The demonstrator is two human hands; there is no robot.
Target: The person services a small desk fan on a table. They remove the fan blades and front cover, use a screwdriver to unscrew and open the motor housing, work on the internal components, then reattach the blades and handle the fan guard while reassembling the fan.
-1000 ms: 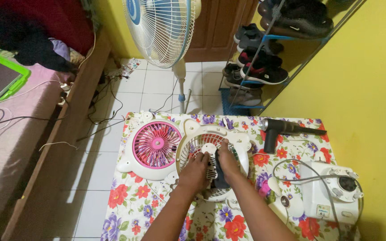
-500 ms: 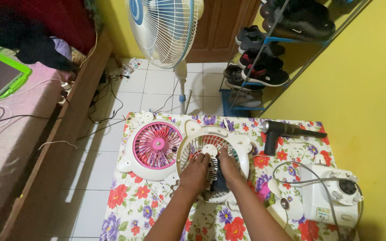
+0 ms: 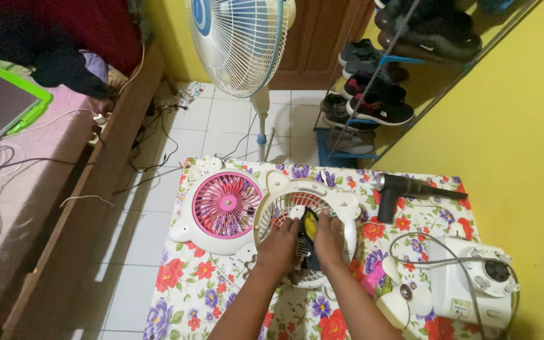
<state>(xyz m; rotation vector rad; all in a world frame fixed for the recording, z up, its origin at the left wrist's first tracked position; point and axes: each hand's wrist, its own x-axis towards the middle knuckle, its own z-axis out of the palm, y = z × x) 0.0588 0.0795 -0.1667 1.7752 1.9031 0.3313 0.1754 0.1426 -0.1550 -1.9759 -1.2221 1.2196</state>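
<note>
Both hands meet over the round white plastic fan grille (image 3: pixel 303 236), which lies flat near the middle of the flower-printed cloth-covered surface (image 3: pixel 215 283). The left hand (image 3: pixel 279 242) rests its grip closed on the grille's wire face, while the right hand (image 3: pixel 327 239) holds a dark cloth with a yellow patch (image 3: pixel 310 228) pinched against the grille. Just beside the grille to the left lies a white fan housing with pink blades (image 3: pixel 225 204). A black handheld blower (image 3: pixel 398 189) and a white fan motor base (image 3: pixel 473 283) lie to the right.
</note>
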